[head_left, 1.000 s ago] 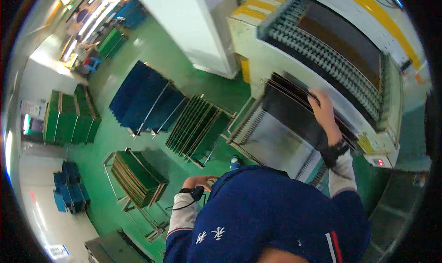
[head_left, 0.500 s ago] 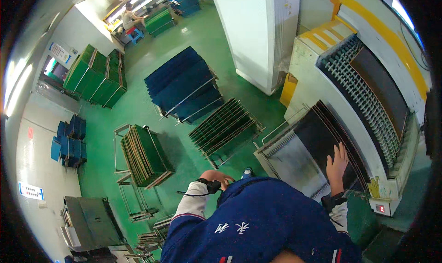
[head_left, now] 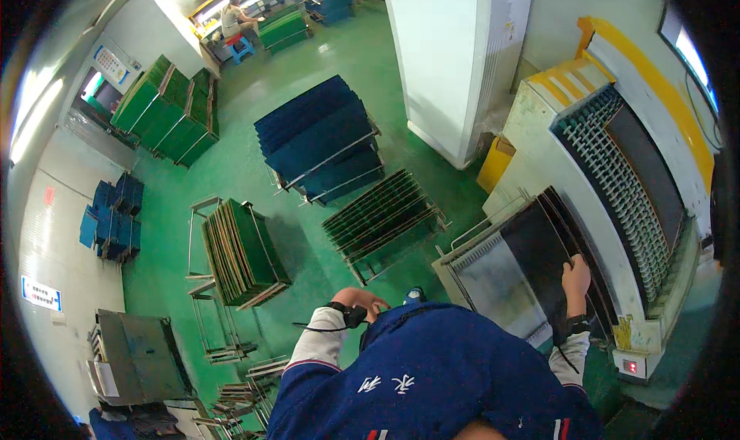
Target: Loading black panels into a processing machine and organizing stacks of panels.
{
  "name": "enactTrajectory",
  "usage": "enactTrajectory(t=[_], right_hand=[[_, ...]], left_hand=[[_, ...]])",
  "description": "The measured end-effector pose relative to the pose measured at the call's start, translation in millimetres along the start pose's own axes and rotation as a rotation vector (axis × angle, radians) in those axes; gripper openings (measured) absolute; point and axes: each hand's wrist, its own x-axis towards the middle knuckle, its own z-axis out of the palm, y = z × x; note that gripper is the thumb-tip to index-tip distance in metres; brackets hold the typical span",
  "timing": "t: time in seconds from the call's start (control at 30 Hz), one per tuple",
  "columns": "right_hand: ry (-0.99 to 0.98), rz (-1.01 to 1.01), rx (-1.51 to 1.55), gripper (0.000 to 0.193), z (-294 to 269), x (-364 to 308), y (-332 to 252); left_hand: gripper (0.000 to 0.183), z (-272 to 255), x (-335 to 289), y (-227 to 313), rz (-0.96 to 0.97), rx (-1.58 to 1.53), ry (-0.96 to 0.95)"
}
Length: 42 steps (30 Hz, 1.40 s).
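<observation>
My right hand (head_left: 576, 277) is closed on the upper edge of a dark panel (head_left: 532, 243), one of several standing in a metal rack at my right. Its fingers are bent over the edge. Beside the panels, the slotted rack (head_left: 487, 287) shows a bare pale grey tray with comb-like teeth along its sides. My left hand (head_left: 362, 301) hangs near my waist, apart from the racks. Its loosely bent fingers are apart and seem to hold nothing; part of it is hidden by my blue top.
A conveyor machine (head_left: 628, 201) with wheel rollers carries a dark board at the right. Ahead stand racks of green panels (head_left: 385, 216), blue panels (head_left: 320, 139) and brown-edged boards (head_left: 243, 255). A white pillar (head_left: 455, 62) rises beyond. A person (head_left: 237, 20) sits far off.
My right hand has gone from spread fingers over the dark panels to a closed grip on one panel's edge. The view has shifted slightly; my left hand stays near my waist.
</observation>
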Motion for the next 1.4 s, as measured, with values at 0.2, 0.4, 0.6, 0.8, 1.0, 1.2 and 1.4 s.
enactTrajectory(t=[0.2,0.4,0.6,0.8,1.0,1.2,1.4], right_hand=[[-0.133,0.013,-0.130,0.033,5.6,11.0,22.6],[-0.200,0.034,-0.176,0.046,16.9,17.4,38.2],[-0.180,0.044,-0.150,0.046,8.6,13.5,23.6],[-0.164,0.104,-0.139,0.046,7.9,5.5,17.7],[-0.171,0.117,-0.146,0.045,6.6,6.2,13.5],[-0.143,0.107,-0.179,0.045,8.9,7.2,16.1],[-0.149,0.117,-0.177,0.045,2.9,8.7,11.1]], left_hand=[[0.083,3.5,-12.6,-7.6,-0.006,-0.044,0.026],[0.084,-1.1,-24.9,5.9,-0.034,-0.086,-0.024],[0.086,-2.5,-17.5,-2.1,-0.021,-0.063,-0.025],[0.088,-2.1,-22.9,15.3,-0.020,-0.031,-0.028],[0.090,1.3,-19.4,17.4,-0.018,-0.064,-0.044],[0.089,7.3,-25.0,32.7,-0.043,-0.069,-0.059],[0.088,12.8,-19.7,29.7,-0.045,-0.103,-0.048]])
